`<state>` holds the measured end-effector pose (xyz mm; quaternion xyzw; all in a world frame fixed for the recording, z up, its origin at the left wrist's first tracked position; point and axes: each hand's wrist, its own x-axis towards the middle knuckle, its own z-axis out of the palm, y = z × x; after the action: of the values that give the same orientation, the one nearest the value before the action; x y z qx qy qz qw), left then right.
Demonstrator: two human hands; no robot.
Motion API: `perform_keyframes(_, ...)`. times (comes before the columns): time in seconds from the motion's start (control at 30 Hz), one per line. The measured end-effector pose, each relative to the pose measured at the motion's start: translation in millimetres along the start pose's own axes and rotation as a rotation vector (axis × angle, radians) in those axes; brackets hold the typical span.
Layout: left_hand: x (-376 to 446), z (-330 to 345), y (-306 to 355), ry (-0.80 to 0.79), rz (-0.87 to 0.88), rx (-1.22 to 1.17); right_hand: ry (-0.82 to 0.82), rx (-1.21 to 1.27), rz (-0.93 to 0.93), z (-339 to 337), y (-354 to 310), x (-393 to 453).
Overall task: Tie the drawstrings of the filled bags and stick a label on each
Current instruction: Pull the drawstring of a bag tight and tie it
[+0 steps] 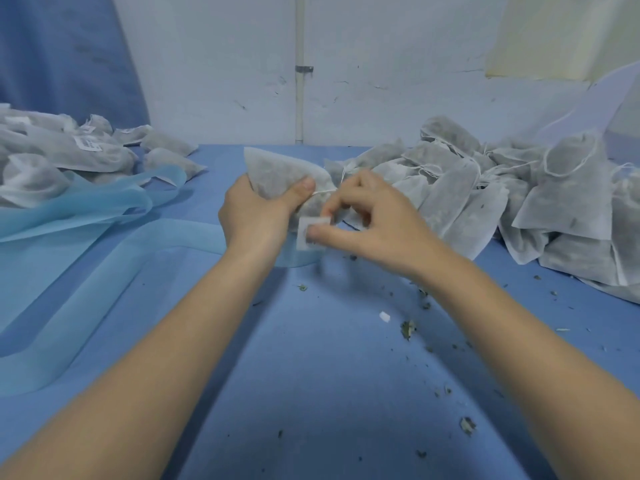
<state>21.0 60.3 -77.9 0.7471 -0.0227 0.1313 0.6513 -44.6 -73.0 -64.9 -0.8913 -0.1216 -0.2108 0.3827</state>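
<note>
A filled bag is gripped by the left hand, thumb on top, and is kept raised above the worktop, apparently so its face is offered for labelling. A label is pinched by the right hand just below the bag's tied neck. Dark loose material shows through the bag's fabric. Unlabelled bags are heaped beyond the right hand; labelled bags lie beyond the left.

Soft cool light, blurred wide-angle edges
</note>
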Motion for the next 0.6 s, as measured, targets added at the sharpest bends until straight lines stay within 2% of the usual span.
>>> perform_keyframes(0.3,-16.8,5.4,13.6,-0.184,0.037,-0.004,0.097,-0.045,0.045,-31.0,8.6,9.7)
perform_keyframes(0.6,-19.5,7.4,8.6,-0.309,0.033,-0.135,0.086,-0.057,0.060,-33.1,13.2,11.5)
